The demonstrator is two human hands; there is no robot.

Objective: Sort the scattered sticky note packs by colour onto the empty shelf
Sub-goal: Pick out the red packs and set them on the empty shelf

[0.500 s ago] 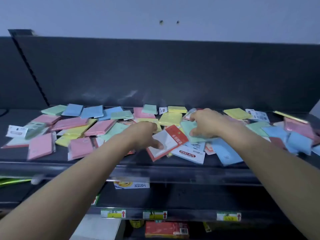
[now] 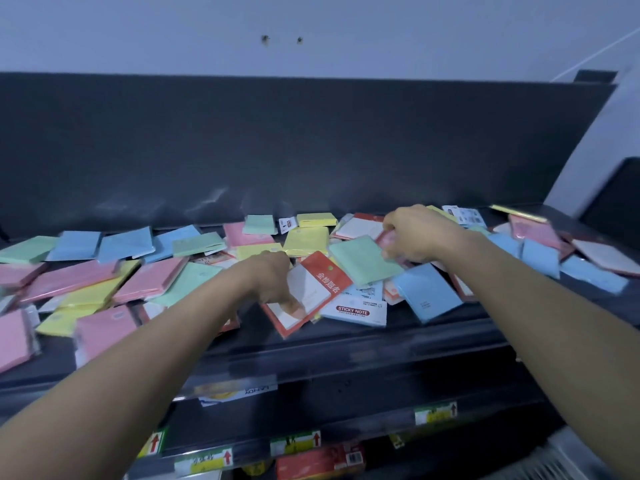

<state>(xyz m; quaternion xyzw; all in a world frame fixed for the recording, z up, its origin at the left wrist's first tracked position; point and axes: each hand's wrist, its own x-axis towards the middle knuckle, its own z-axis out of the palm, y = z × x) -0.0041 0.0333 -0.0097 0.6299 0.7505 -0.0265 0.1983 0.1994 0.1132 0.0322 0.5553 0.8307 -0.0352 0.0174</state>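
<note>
shelf | blue pack reads "sticky note" | left hand pinching red-edged pack | right hand gripping pink pack

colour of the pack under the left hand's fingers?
Red-and-white pack, red header band; head view shows it under the left hand.

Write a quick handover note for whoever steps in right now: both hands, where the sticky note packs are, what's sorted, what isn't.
Left hand: fingers pressed on the red-and-white carded pack at the shelf's front centre; grip unclear.
Right hand: curled over a pink pack, beside the mint green square pack.
Packs: pink, yellow, blue and green ones lie mixed and overlapping across the dark metal shelf.
Done: no colour groups visible.
Left: nearly all sorting.
</note>
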